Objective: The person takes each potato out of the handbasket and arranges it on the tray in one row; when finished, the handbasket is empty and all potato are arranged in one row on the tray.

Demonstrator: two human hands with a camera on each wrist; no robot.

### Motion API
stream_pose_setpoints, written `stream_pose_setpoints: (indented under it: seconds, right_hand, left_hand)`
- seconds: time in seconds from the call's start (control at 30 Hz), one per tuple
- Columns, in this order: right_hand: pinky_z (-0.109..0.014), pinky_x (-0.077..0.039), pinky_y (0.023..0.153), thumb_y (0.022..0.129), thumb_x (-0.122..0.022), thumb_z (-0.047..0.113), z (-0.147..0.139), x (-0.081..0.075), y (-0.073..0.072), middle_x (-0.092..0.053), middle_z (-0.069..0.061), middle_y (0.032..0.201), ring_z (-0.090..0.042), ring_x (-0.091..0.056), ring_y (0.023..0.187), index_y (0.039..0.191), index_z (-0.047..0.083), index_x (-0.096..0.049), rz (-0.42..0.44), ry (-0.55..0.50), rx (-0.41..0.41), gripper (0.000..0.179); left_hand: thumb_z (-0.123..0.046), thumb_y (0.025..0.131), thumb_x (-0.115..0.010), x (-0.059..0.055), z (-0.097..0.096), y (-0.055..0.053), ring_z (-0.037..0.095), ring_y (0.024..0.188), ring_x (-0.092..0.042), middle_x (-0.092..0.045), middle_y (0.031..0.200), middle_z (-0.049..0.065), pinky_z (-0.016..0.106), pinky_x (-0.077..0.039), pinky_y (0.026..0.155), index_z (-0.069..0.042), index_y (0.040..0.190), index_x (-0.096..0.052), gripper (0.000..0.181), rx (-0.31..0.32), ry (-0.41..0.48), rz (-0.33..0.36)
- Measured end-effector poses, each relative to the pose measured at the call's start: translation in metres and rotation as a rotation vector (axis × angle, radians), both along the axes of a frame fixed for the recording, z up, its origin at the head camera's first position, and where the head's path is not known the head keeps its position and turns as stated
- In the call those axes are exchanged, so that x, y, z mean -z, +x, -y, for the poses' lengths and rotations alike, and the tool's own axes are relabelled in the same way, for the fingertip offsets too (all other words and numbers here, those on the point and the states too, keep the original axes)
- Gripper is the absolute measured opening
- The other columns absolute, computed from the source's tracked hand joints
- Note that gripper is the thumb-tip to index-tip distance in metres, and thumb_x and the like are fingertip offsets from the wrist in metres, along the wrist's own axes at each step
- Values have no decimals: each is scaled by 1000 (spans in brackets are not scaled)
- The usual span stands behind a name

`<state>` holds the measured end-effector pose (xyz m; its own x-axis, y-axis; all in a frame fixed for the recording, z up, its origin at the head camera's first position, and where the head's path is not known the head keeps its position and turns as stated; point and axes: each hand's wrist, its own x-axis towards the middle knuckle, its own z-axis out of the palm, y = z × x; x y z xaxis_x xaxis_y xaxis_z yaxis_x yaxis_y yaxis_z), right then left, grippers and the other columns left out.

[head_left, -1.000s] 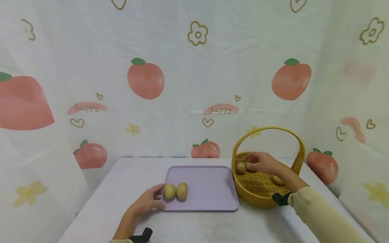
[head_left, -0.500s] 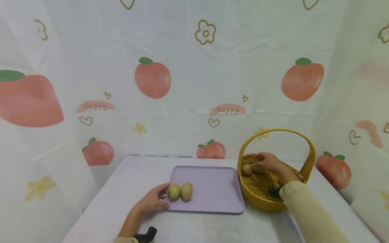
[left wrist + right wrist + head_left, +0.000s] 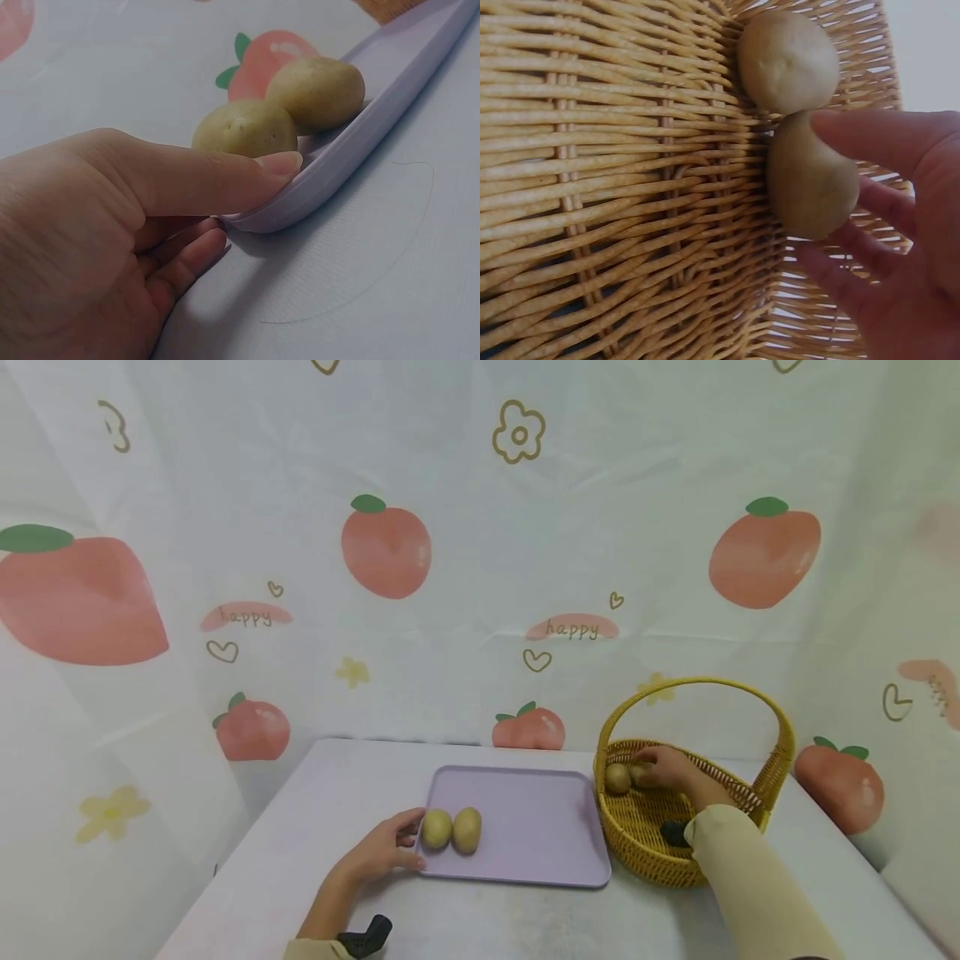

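My left hand (image 3: 381, 852) holds the near left corner of a lilac tray (image 3: 536, 835); in the left wrist view the thumb lies over its rim, the other fingers outside and below. Two yellowish-brown potatoes, a round one (image 3: 244, 127) and a longer one (image 3: 316, 94), sit side by side on the tray just beyond that thumb. Inside a wicker basket (image 3: 652, 860), my right hand (image 3: 671, 770) has its thumb and fingers round a potato (image 3: 810, 180). Another potato (image 3: 787, 64) touches it against the basket's woven wall.
The basket stands right beside the tray's right edge, its tall arched handle (image 3: 697, 681) rising over my right hand. A white table (image 3: 480, 918) carries both. Behind hangs a white cloth (image 3: 450, 693) printed with peaches and flowers.
My right hand has lowered into the basket and its fingers have closed round the potato. The left hand stays at the tray corner. The head view has turned slightly left.
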<state>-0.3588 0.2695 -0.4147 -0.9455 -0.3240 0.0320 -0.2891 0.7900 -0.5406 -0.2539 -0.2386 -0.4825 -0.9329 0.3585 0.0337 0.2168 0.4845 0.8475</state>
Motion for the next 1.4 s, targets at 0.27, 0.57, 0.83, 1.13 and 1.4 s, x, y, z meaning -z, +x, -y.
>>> stream_pose_setpoints:
  seconds: [0.27,0.57,0.83,1.13,1.4]
  right_hand:
    - [-44,-45,68,79,-71,1,0,4,0,-58,-19,94,-32,-52,82,113,-7,-57,13,-2,21,38]
    - [-41,-45,68,73,-70,7,3,3,7,-60,-21,99,-31,-52,82,111,-3,-59,28,104,38,41]
    - [-38,-46,65,74,-72,10,-2,2,9,-62,-21,100,-29,-53,79,112,-4,-62,27,128,14,42]
    - [-40,-54,58,83,-66,6,-2,-18,18,-58,-18,96,-22,-56,67,127,-3,-56,125,-90,-42,46]
    - [-47,-56,69,83,-69,4,1,-40,43,-55,-25,117,-26,-59,83,136,-2,-50,142,-297,-103,56]
  left_hand:
    - [-4,74,-81,-1,-2,0,39,109,-57,-52,128,29,53,-46,96,12,142,-36,84,8,16,-1]
    - [-6,73,-82,-1,-3,0,40,110,-57,-52,129,29,54,-44,97,11,142,-36,86,18,8,-4]
    - [-7,72,-82,-1,-4,0,38,110,-57,-53,128,27,53,-44,97,11,143,-36,86,23,0,1]
    - [-5,72,-83,-2,-3,2,41,111,-56,-51,129,31,55,-43,98,13,141,-36,85,16,-4,-14]
    - [-6,72,-83,-1,-2,2,41,110,-57,-52,127,30,54,-44,97,12,141,-37,85,-1,-9,-14]
